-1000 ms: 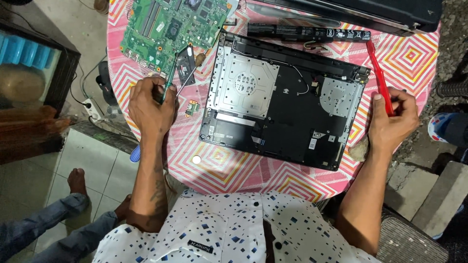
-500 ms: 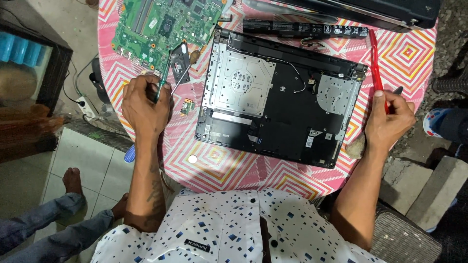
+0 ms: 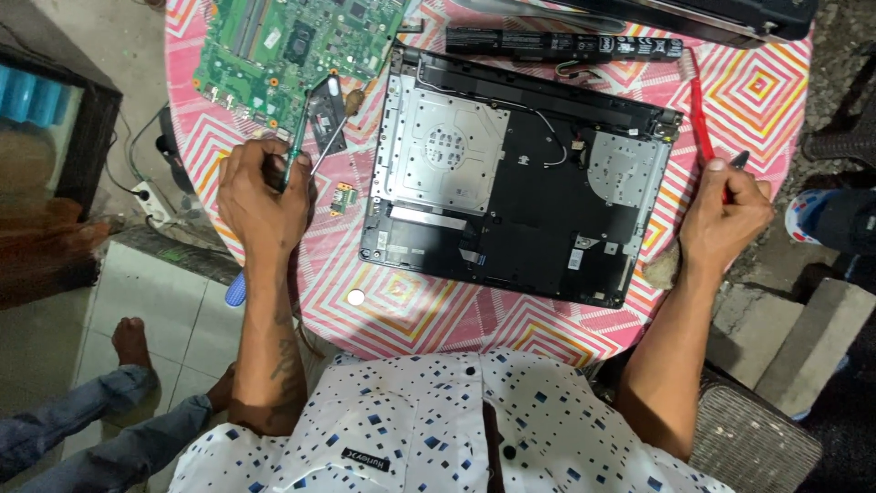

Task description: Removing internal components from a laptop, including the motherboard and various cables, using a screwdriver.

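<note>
An opened black laptop base lies on a round table with a pink zigzag cloth. My left hand rests left of it, fingers closed on a green-handled screwdriver and a thin metal tool whose tips point toward a green motherboard. At the table's right edge, my right hand grips a red tool and a dark pen-like tip. A small black module sits by the motherboard.
A long black battery bar lies behind the base, with another dark laptop part beyond it. A small round coin cell and a tiny green board lie on the cloth. Another person's bare foot shows low left.
The view has shifted slightly. My right hand has drawn down and closed tighter on the red tool. My left hand stays by the motherboard with its tools.
</note>
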